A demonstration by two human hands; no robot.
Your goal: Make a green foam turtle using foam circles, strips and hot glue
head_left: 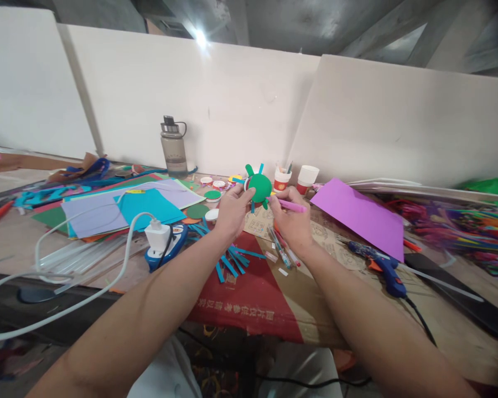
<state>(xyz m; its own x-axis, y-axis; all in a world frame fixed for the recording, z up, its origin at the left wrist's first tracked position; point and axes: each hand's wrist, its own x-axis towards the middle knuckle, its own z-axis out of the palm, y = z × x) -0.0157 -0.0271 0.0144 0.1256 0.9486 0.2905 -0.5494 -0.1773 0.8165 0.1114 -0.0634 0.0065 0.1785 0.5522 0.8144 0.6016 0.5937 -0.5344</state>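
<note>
My left hand (234, 207) pinches the left edge of a round green craft piece (260, 188), which has blue and green paper strips sticking out around its rim. Closed around a pink pen (292, 206), my right hand (292, 224) holds the tip close to the green piece's lower right edge; whether the tip touches it I cannot tell. Below the hands, blue paper strips (234, 260) fan out on a red and brown cardboard sheet (249, 298). Several pens (280, 246) lie beside them. A green disc (212, 195) and a white lid (211, 215) rest left of my left hand.
Coloured paper sheets (93, 213) and a blue power strip (168, 246) with white cables are on the left. A water bottle (174, 149) and paper cups (282, 180) stand behind. Right are a purple sheet (361, 215), a blue glue gun (382, 268) and colourful pipe cleaners (460, 226).
</note>
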